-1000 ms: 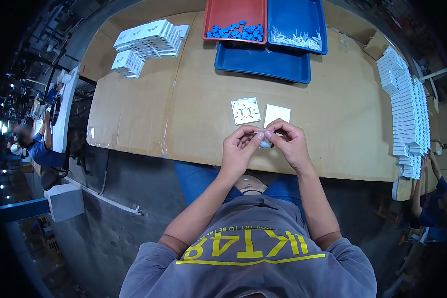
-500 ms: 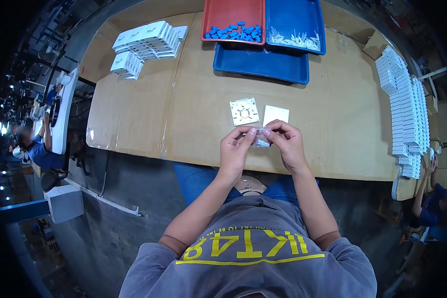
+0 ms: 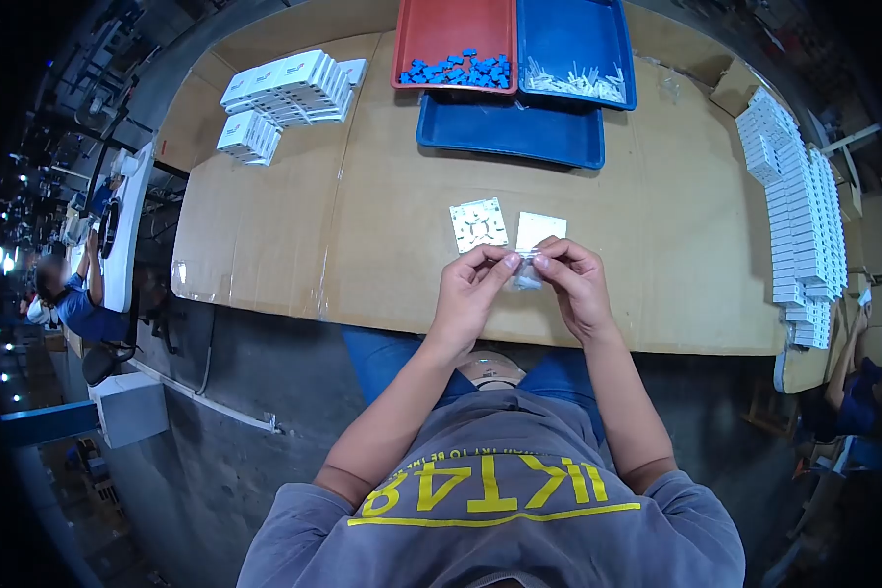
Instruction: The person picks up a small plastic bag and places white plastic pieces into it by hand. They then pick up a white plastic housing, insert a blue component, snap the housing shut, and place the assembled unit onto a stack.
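Observation:
Between my two hands is a small clear plastic bag (image 3: 527, 278) with something whitish inside, too small to name. My left hand (image 3: 470, 292) pinches its upper left edge between thumb and forefinger. On the other side, my right hand (image 3: 576, 286) grips the upper right edge in the same way. Just beyond my fingers, a white square plate (image 3: 541, 229) lies flat on the table, its near edge partly covered by my right hand. To its left rests a white square frame (image 3: 479, 224) with a round cut-out pattern in the middle.
A red tray (image 3: 456, 39) of blue pieces and a blue tray (image 3: 575, 44) of white sticks overlap another blue tray (image 3: 510, 135). White boxes (image 3: 289, 83) are stacked at the far left, more white pieces (image 3: 799, 216) at the right. People work at both sides.
My hands have shifted slightly to the right with the bag, and their grip at its top edge has moved a little. The plate and frame stay where they lie.

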The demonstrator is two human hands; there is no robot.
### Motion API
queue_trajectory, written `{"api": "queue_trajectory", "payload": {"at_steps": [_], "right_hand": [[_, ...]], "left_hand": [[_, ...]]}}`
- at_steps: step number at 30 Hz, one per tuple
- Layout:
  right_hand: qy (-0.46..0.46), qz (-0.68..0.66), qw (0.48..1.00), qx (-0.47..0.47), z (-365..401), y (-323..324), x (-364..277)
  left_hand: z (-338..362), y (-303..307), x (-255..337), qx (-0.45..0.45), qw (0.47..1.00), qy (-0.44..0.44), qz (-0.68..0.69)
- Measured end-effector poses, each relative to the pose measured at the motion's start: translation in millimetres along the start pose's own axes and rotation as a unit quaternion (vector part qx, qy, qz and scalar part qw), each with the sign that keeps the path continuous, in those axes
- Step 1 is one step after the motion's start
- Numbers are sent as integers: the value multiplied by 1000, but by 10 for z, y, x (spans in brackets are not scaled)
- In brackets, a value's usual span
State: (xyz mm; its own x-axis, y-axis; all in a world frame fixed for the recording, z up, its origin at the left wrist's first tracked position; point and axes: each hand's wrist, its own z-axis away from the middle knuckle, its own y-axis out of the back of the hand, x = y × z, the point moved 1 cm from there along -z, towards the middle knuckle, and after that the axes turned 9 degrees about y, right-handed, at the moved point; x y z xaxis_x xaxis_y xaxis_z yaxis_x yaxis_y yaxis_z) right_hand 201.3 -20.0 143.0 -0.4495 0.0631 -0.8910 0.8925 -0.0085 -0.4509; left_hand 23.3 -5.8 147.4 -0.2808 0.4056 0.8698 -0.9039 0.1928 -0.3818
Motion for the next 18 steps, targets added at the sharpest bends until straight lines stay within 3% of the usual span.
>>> {"api": "queue_trajectory", "payload": {"at_steps": [4,7,10,13,18], "right_hand": [[-34,-123,992,22,37,34,40],[-12,3,999,33,23,74,45],[56,78,995,-37,-17,103,-7],[42,108,991,-70,-17,68,-101],[19,127,989,-66,-5,186,-178]], "left_hand": [[-19,-31,-21,-32,998,20,40],[-1,-47,3,18,997,55,43],[-30,47,23,-32,976,200,79],[-57,145,-145,-64,971,206,105],[-52,162,-218,-1,980,163,112]]}}
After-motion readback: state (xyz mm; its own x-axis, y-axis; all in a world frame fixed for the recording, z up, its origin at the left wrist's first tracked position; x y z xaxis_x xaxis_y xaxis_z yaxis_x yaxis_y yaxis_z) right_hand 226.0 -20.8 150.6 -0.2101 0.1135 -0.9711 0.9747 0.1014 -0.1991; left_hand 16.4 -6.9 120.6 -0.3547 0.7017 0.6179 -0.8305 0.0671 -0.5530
